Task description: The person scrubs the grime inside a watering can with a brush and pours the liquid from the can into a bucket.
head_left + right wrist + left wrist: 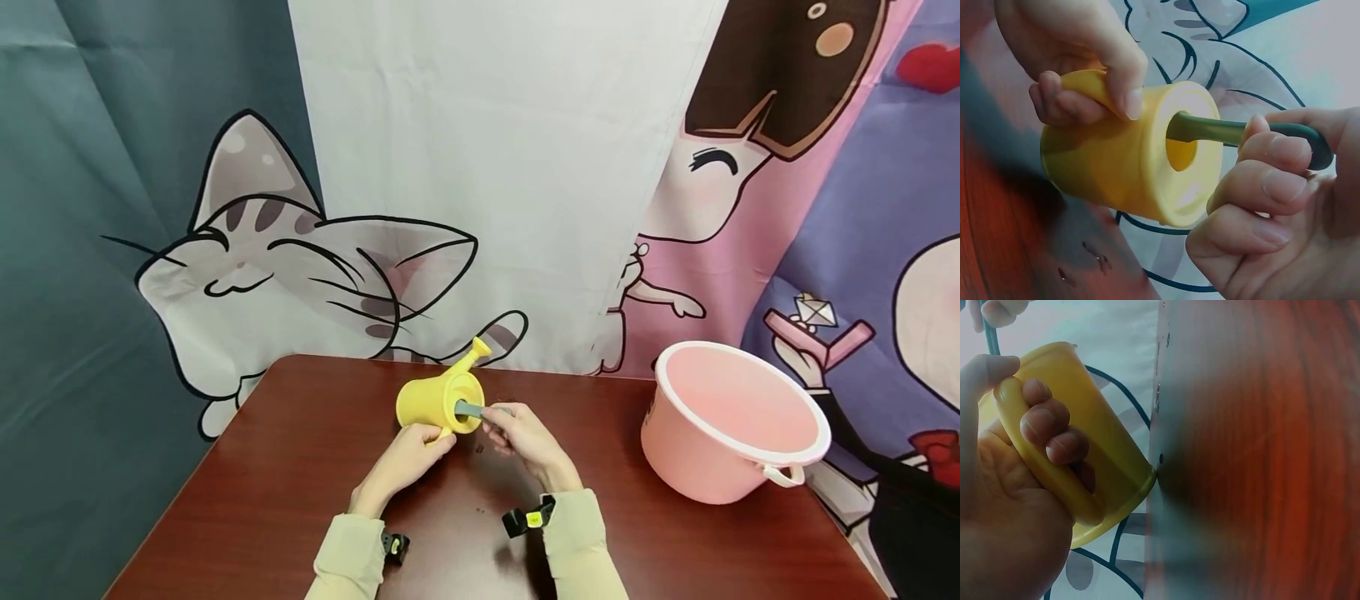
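Note:
A yellow watering can (422,405) is tilted on its side above the table, its round opening towards the right and its spout (467,360) pointing up and away. My left hand (408,460) grips the can's handle (1041,459), fingers curled through the loop. With curled fingers and thumb, my right hand (531,440) holds a slim grey-green handled tool (1219,130). Its far end goes in through the can's opening and is hidden inside, so its kind cannot be told. In the left wrist view, the can's bottom edge appears close to the tabletop; contact is unclear.
A pink bucket (686,450) with a white rim stands on the right of the dark red-brown table (300,475). Small drops (1097,256) lie on the tabletop below the can. Printed cartoon cloth (495,167) hangs behind the table's back edge.

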The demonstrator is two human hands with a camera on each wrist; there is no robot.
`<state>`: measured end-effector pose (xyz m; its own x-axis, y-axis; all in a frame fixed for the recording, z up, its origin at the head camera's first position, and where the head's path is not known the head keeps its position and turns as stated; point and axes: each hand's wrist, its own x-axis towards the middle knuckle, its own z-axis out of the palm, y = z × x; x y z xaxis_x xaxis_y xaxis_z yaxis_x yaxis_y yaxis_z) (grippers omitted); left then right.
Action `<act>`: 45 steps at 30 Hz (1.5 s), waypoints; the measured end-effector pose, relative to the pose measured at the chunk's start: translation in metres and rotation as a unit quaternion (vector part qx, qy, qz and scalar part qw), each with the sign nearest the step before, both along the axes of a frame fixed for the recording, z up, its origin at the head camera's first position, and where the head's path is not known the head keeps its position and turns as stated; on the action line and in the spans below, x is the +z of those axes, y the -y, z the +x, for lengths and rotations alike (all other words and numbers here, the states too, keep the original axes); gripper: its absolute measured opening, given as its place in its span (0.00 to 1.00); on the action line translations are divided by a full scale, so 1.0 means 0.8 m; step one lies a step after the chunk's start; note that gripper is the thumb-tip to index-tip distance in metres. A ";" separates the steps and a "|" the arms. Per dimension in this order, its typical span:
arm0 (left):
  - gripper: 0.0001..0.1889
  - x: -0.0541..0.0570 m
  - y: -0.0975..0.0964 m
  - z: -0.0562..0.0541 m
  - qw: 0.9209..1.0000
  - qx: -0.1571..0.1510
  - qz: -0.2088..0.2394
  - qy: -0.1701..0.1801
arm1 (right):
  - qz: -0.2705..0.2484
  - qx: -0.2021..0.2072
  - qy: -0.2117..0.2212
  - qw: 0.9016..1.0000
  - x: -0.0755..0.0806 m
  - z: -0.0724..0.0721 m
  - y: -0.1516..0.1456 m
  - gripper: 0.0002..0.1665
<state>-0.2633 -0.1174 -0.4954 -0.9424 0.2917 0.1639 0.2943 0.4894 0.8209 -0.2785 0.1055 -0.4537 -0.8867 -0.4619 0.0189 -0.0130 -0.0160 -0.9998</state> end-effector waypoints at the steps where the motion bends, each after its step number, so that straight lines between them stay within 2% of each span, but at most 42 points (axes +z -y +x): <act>1: 0.24 0.000 -0.001 -0.001 1.000 -0.002 -0.001 -0.001 | 0.000 -0.001 0.001 1.000 -0.001 0.000 -0.001 0.19; 6: 0.23 0.002 -0.006 -0.002 1.000 -0.017 -0.008 -0.001 | 0.011 -0.005 -0.007 1.000 -0.002 0.002 0.004 0.19; 13: 0.22 0.015 -0.002 -0.005 1.000 -0.007 -0.027 -0.012 | 0.034 -0.026 -0.028 0.999 -0.001 -0.001 0.025 0.19; 17: 0.22 0.017 -0.001 -0.008 0.999 -0.011 -0.028 -0.012 | 0.037 -0.046 -0.016 0.998 -0.004 -0.004 0.032 0.21; 21: 0.23 0.014 -0.003 -0.011 0.999 -0.022 -0.025 -0.009 | 0.031 -0.052 -0.002 0.998 -0.008 -0.006 0.031 0.22; 29: 0.23 0.010 -0.005 -0.011 1.000 -0.023 -0.012 -0.003 | 0.034 -0.031 -0.018 0.999 -0.006 -0.003 0.014 0.19; 37: 0.24 0.005 0.002 -0.003 1.000 -0.006 -0.003 0.010 | 0.020 0.003 -0.009 1.000 0.001 -0.001 0.010 0.19; 45: 0.24 0.003 0.003 -0.001 1.000 -0.004 -0.002 0.009 | -0.002 0.002 0.015 1.000 0.004 -0.003 -0.005 0.20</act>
